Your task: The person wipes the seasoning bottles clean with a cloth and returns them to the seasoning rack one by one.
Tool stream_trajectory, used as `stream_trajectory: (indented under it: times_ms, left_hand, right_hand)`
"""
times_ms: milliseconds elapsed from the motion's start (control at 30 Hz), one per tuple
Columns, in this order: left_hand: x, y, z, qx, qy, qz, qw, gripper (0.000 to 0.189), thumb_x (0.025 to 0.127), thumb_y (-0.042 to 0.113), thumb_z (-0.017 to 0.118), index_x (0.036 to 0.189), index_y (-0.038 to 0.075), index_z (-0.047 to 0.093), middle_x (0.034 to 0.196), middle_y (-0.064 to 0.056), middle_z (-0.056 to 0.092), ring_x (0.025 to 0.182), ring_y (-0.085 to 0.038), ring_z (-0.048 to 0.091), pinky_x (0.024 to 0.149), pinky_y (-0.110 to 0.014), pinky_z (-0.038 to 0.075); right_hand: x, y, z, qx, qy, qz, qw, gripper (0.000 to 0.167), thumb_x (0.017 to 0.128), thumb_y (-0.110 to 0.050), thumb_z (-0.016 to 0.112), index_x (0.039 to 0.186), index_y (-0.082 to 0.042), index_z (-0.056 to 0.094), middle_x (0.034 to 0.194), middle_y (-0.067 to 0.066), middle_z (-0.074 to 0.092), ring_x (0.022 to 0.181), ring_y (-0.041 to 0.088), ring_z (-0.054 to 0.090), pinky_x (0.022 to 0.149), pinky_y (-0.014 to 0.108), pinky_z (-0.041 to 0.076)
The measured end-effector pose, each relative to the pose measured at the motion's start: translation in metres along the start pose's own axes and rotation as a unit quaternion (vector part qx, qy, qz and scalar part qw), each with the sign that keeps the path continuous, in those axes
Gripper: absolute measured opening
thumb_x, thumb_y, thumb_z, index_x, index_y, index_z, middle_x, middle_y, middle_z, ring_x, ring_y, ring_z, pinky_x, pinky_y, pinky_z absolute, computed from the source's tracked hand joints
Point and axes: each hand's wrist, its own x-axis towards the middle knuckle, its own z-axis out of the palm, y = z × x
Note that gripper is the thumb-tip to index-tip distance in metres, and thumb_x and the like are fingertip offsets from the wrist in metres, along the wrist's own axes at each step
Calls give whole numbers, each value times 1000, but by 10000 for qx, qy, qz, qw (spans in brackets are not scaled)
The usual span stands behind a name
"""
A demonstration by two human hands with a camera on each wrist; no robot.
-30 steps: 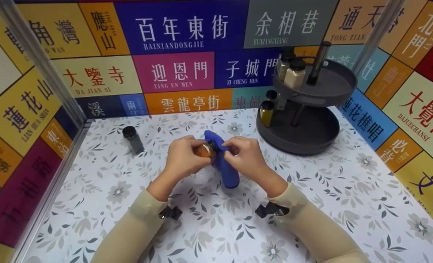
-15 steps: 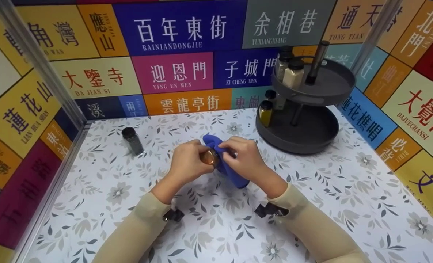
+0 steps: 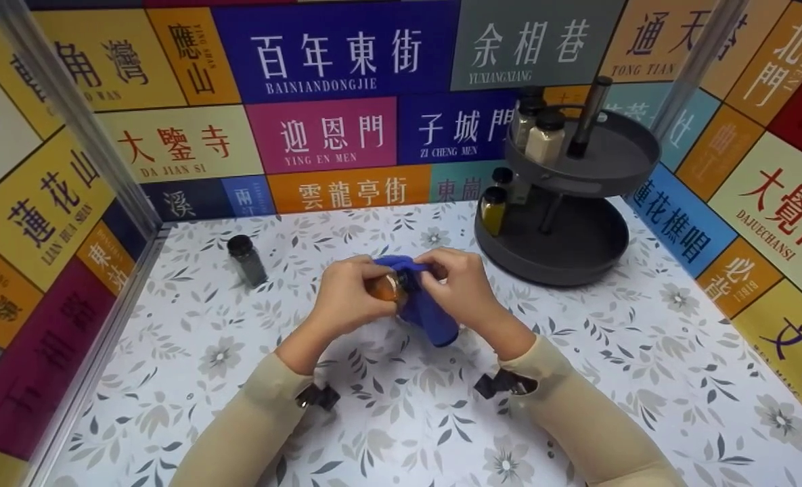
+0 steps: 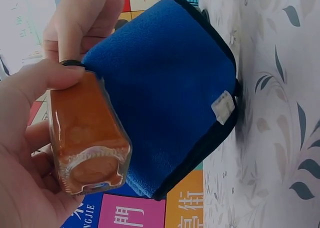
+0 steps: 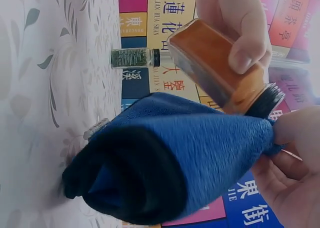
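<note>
My left hand (image 3: 348,292) grips a square glass spice jar (image 4: 87,133) filled with orange-brown powder, its base facing the left wrist camera. The jar's black cap (image 5: 265,102) points toward the right hand. A blue cloth (image 4: 165,88) with dark edging and a small white tag hangs down from my right hand (image 3: 458,279), whose thumb and fingers pinch it right at the cap. In the right wrist view the cloth's lower end (image 5: 135,173) is folded into a loose roll, close over the table. Part of the cap is hidden behind the cloth in the left wrist view.
A black-capped jar with dark green contents (image 3: 246,260) stands at the left on the flower-patterned table (image 3: 218,419). At the back right, a dark two-tier round rack (image 3: 556,267) carries several jars along its left side. Sign-printed panels (image 3: 333,132) enclose the back and sides.
The right hand has shifted the cloth around the cap, and its upper end now lies folded over the cap instead of sticking up. The jar turned slightly in the left hand.
</note>
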Motion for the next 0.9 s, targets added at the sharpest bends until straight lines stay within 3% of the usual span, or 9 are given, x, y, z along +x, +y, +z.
stream_trajectory:
  times_ms: [200, 500, 733, 900]
  left_hand:
    - [0, -1, 0, -399, 306, -456, 9977, 35, 67, 29, 90, 101, 21, 86, 78, 5, 64, 71, -13, 59, 63, -30, 49]
    - [0, -2, -1, 0, 446, -755, 9961, 41, 66, 31, 90, 104, 18, 86, 77, 4, 63, 70, -15, 59, 62, -31, 47]
    - [-1, -2, 6, 531, 203, -366, 9977, 35, 65, 25, 93, 98, 15, 85, 77, 3, 61, 69, -15, 56, 65, -32, 45]
    - [-1, 0, 9, 791, 73, -9, 9968, 30, 65, 25, 93, 92, 17, 83, 78, 4, 62, 69, -15, 56, 65, -33, 47]
  right_hand:
    - [-1, -1, 1, -11, 135, -32, 9999, 15, 89, 2, 72, 97, -6, 81, 87, 9, 79, 69, 15, 71, 64, 32, 61]
    - [-3, -11, -1, -61, 52, -475, 9988, 12, 83, 2, 75, 91, -3, 81, 84, 9, 78, 66, 15, 71, 62, 27, 60]
    - [-5, -14, -3, -246, -248, -982, 9946, 12, 83, 1, 74, 92, -4, 81, 82, 8, 76, 68, 16, 70, 64, 28, 60]
    - [-4, -14, -4, -179, -169, -958, 9951, 13, 86, 2, 74, 95, -4, 81, 85, 8, 77, 70, 16, 70, 65, 29, 61]
